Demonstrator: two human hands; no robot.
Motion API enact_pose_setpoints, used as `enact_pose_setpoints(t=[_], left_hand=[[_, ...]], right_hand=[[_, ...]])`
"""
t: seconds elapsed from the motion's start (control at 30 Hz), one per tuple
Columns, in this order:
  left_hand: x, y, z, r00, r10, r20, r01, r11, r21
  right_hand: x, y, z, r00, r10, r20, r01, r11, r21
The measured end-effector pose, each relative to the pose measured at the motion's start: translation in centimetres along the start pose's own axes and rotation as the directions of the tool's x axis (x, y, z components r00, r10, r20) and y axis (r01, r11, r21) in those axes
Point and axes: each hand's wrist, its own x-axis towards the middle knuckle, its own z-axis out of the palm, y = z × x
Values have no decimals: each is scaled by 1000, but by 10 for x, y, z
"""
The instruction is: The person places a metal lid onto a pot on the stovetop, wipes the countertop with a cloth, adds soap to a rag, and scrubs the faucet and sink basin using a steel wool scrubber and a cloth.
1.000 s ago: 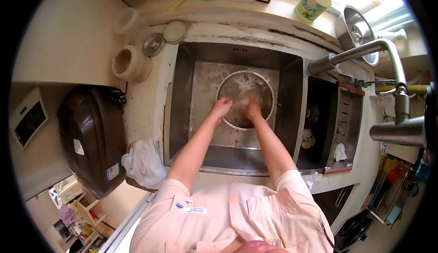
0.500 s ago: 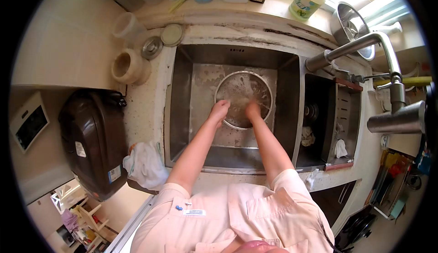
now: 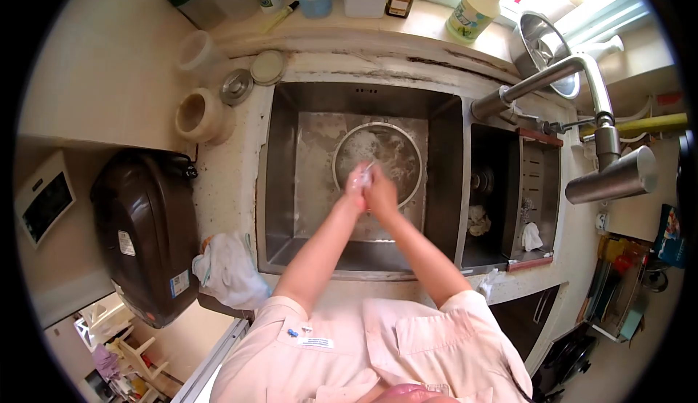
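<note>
A round metal basin [image 3: 420,167] holding foamy water sits in the steel sink [image 3: 309,214]. Over the near-left part of its rim, my left hand [image 3: 355,186] and my right hand [image 3: 381,192] are pressed together. Both hands are closed, with fingers curled in toward each other and blurred. Between them shows a small whitish, wet-looking patch, too smeared to identify.
A steel faucet [image 3: 534,87] arches in from the right, beside a narrow side basin [image 3: 486,203]. A white cloth [image 3: 231,271] and a dark brown appliance [image 3: 145,232] are on the left. A spray bottle [image 3: 472,14] stands on the sill.
My right hand has come up out of the water and moved left to meet my left hand. My left hand has shifted slightly down toward me. The whole view has shifted a little.
</note>
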Motion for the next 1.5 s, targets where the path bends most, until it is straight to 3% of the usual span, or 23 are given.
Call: enact_pose_setpoints(t=[0.17,0.27,0.33,0.4,0.43,0.53,0.63,0.7,0.77,0.8,0.87,0.9,0.97,1.0,1.03,1.07,1.13,1.17,1.27,1.3,1.33,1.4,1.5], left_hand=[[-1,-32,-1,963,242,120,-260,951,165],[7,7,-21,993,-115,33,113,992,64],[34,8,-57,780,-51,623,32,999,42],[18,-10,-47,982,57,180,-103,960,260],[10,-11,-43,984,55,171,-103,952,289],[1,12,-40,997,72,-19,-51,849,526],[15,22,-57,1000,18,-14,-10,903,429],[15,24,-57,999,-25,-48,43,911,409],[17,26,-57,996,-66,-58,82,933,351],[18,27,-55,994,-86,-60,101,942,322],[13,25,-38,989,-80,-122,109,961,254],[12,25,-29,986,-78,-149,110,970,219],[43,18,-50,992,-101,-75,111,983,143],[52,10,-61,982,-90,168,86,996,32],[61,3,-73,906,-72,417,119,989,-87],[70,-4,-84,780,-51,624,198,966,-167],[3,-13,-5,972,25,234,-16,999,-41],[-19,-18,16,995,58,81,-66,992,107],[-19,2,22,999,44,-23,-41,994,101],[-30,15,29,985,140,-95,-113,963,245],[-27,7,22,980,199,12,-194,936,293],[-21,-15,13,924,299,238,-371,852,370],[-15,-2,8,978,161,135,-203,883,423]], right_hand=[[24,11,-13,992,117,-35,-119,991,-66],[3,2,9,1000,-3,21,2,999,51],[6,9,19,996,-69,60,72,996,-52],[35,40,14,985,-90,148,112,982,-152],[50,45,4,962,-3,274,55,981,-185],[65,69,3,991,-132,4,122,907,-402],[38,96,56,957,-271,-100,139,736,-662],[58,159,77,918,-387,88,365,738,-568],[68,166,78,939,-342,27,323,856,-404],[68,146,69,991,-113,64,120,987,-107],[60,79,36,910,263,321,-386,820,422],[45,39,20,933,217,288,-337,809,482],[13,18,23,965,87,247,-211,819,534],[1,24,32,970,1,241,-134,835,534],[-13,-1,15,984,-154,90,132,967,217],[-9,-4,7,992,-117,51,112,990,84],[12,-11,-2,998,-57,-34,51,983,-175],[20,-21,-8,959,278,-56,-256,934,250],[3,-16,-4,936,219,274,-350,534,770],[-10,-22,-5,926,166,339,-372,553,746],[-22,-29,-6,906,118,407,-396,573,717],[9,-8,-17,774,260,578,-629,204,751],[1,-1,1,821,212,530,-570,349,744]])
